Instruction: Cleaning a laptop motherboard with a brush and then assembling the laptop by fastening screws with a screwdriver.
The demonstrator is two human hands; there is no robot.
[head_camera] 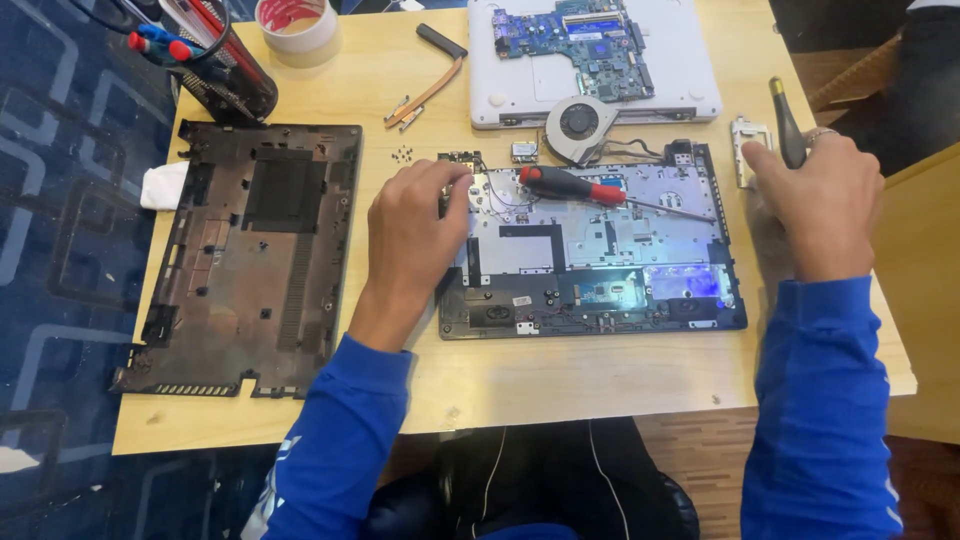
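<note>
Left hand (415,235) pinches the opened laptop base's (590,250) left edge at frame centre; right hand (815,200), rightward, grips a dark-handled tool (786,120).

Repair workshop: dismantled laptop (590,250), screwdriver (570,185) on table (560,375).

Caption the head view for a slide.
Left hand on opened laptop chassis; right hand grips a dark-handled tool.

Black bottom cover (250,250) left of the fingers of the left hand (410,235); loose screws (402,154), copper heat pipe (430,90), tape roll (297,22) beyond them; fan (580,125) and motherboard (575,45) farther right.
</note>
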